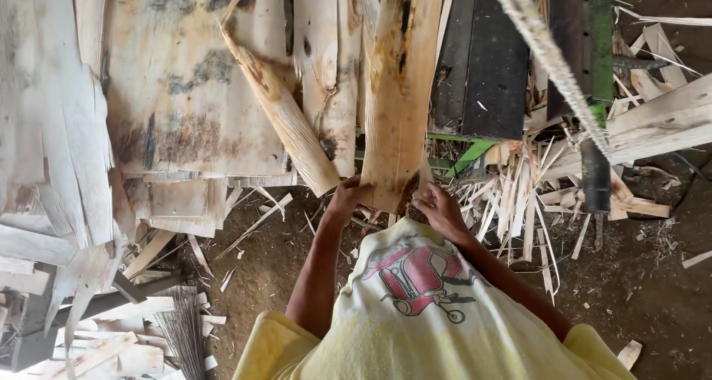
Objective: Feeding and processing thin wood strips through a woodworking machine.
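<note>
**Both hands on the near end of a long veneer strip**

Head view: The person looks down past a yellow shirt with a red vehicle print. Both bare arms reach forward to a long, pale strip of wood veneer. The left hand is closed on the strip's near left corner; the right hand is clamped on its near right corner, fingers curled over the edge.

The strip lies at centre frame. Its long axis runs from about 6 o'clock at the hands toward 12 o'clock, leaning a little to 1 o'clock, and its far end passes out of the top of the picture. The grain runs along that length; dark stains mark the near edge and the upper part.

Judged by its thinness, the sheet should be light but floppy along its length and apt to split along the grain, so a two-handed hold on the end, as here, looks sensible, with the far part resting on the pile.

At 10 o'clock from the hands a narrower rolled piece of veneer slants across wide flat veneer sheets. At 1 o'clock stands a dark machine bed with a green frame, crossed by a frayed rope. At 3 o'clock lie splintered offcuts on the dirt floor; at 8 o'clock more stacked scraps.
</note>
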